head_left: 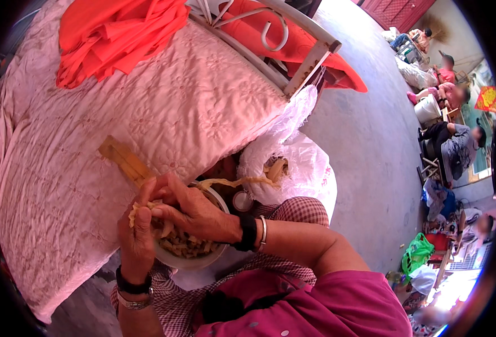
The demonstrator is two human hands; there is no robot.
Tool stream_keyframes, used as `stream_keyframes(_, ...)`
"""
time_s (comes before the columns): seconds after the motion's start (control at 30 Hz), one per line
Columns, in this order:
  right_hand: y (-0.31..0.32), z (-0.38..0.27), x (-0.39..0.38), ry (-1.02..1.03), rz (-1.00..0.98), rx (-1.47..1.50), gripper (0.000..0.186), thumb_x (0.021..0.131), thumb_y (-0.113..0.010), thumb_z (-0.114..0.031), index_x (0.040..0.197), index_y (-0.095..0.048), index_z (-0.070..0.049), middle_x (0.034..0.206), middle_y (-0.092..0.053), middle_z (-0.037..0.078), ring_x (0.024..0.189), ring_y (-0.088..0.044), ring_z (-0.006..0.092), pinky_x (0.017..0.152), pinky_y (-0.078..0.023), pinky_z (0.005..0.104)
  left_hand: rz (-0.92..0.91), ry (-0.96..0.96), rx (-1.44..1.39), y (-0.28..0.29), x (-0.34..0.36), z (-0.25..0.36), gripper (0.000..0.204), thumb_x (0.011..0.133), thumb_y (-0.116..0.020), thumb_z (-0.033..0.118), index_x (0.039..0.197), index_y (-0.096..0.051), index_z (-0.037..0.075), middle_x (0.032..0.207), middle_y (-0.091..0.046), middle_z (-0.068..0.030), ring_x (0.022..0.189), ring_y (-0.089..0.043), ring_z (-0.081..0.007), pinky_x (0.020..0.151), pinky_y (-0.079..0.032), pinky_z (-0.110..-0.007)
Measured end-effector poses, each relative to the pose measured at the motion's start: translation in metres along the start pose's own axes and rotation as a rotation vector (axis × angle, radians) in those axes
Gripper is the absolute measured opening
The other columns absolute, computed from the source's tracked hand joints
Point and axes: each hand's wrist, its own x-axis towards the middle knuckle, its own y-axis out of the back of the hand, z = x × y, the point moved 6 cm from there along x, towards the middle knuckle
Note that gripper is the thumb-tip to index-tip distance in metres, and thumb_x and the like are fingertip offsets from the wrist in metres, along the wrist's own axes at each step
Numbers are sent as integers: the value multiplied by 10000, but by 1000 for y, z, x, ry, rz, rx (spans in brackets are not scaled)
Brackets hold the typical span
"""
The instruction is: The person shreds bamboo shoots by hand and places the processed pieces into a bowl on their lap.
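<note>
My left hand (134, 242) is closed around a bunched pale yellow strip (141, 212), its thumb pointing up. My right hand (190, 210) reaches across from the right, thumb and fingers pinching at the same strip. Both hands are over a white bucket (181, 262), which holds many short curled yellow-brown strips (183, 242). A flat, long yellowish-brown piece (123, 157) lies on the bed beyond my fingers. From behind my right hand a long pale strip (231, 182) stretches to the mouth of a white woven sack (307, 168), where more strips show.
A pink quilted bed cover (203, 106) fills the left side, with red cloth (118, 33) on it. A white metal bed frame (309, 64) stands at the far end. Grey floor (360, 151) extends right, where several people sit near a white bucket (426, 109) and a green bag (417, 253).
</note>
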Motion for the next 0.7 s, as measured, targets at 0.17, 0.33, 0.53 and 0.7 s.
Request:
stream_keyframes(0.17,7,-8,4,-84,13,-137,321,956,-526,-283,1126,-462,-18,956,-657,138,895,-642,250,765,-494,342,-49,103,-432,3,-9,-13,554,1008,-350,409,1242,-523,-63,1085,-621,-166,926,-628,-236,782,-521,-336)
stream_keyframes(0.33,17,7,2,-221,0,-66,254,961,-490,-239,983,-571,1,883,-612,42,875,-576,114,753,-464,284,-18,282,-801,10,-17,-17,499,998,-411,354,1157,-573,-90,963,-603,-120,679,-613,-204,606,-563,-342)
stream_keyframes(0.53,39,17,-2,-114,150,-125,332,979,-496,-316,853,-602,-27,754,-564,-9,677,-488,61,623,-399,213,56,253,-1035,39,-18,-27,508,999,-399,362,1150,-576,-89,925,-551,-86,658,-513,-160,607,-563,-364)
stream_keyframes(0.7,31,26,1,-267,26,-251,293,939,-604,-301,907,-637,-11,742,-556,-17,699,-497,62,614,-422,218,180,241,-889,48,-21,-27,539,1002,-380,398,1167,-564,-81,931,-562,-92,629,-531,-154,602,-556,-347)
